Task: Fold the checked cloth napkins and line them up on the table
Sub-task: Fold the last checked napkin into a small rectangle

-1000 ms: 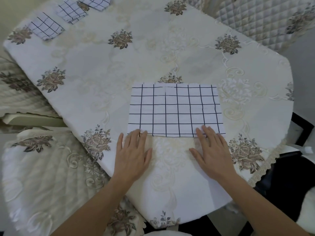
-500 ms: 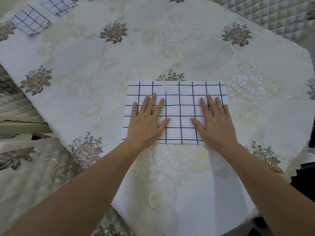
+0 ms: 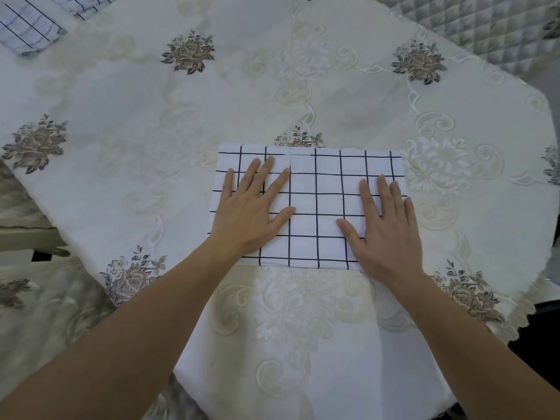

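Head view: two bare forearms reach in from the bottom edge, crossing the near drape of the cream tablecloth (image 3: 303, 344), which hangs over the front of the table. Low on the left sits a cushioned seat cover (image 3: 45, 313) with a brown flower pattern.

Just past the table's front edge, the left hand (image 3: 245, 216) lies palm down on the left part of the checked napkin (image 3: 318, 207). Its fingers are straight and spread, gripping nothing. The right hand (image 3: 388, 234) lies palm down on the right part, fingers straight and closer together, with the little finger at the napkin's right edge and the heel over its near right corner. It grips nothing either.

The napkin is white with a dark grid and lies flat as a rectangle, wider than it is deep, near the front middle of the table. Its far edge covers part of a brown flower motif (image 3: 300, 139) on the cloth.

Beyond it the tablecloth shows more flower motifs, well apart. At the far left corner lies a smaller folded napkin (image 3: 27, 28), cut off by the frame, with a second folded napkin (image 3: 88, 4) just beside it. At the far right stands a quilted grey chair cover (image 3: 485, 25).
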The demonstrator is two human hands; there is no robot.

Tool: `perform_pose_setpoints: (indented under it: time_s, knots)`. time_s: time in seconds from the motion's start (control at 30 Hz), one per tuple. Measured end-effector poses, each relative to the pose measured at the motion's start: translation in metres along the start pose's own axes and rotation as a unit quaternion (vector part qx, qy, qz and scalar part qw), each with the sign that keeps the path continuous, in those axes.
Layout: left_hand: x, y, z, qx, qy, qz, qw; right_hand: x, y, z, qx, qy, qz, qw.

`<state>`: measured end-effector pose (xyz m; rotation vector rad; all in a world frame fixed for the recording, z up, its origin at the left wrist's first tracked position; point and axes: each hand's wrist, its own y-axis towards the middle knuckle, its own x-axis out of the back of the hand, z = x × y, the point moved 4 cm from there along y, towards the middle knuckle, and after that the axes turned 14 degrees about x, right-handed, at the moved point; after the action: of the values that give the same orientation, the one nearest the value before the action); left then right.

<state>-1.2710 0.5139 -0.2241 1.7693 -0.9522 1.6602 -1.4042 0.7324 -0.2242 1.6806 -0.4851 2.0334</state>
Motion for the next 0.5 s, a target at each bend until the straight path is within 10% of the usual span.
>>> perform_pose_setpoints:
  time_s: [0.5]
  knots:
    - [-0.002,-0.049,-0.002,0.05,-0.018,0.015,0.998,-0.005,0.019,0.028,0.041,-0.006,0.033,0.999]
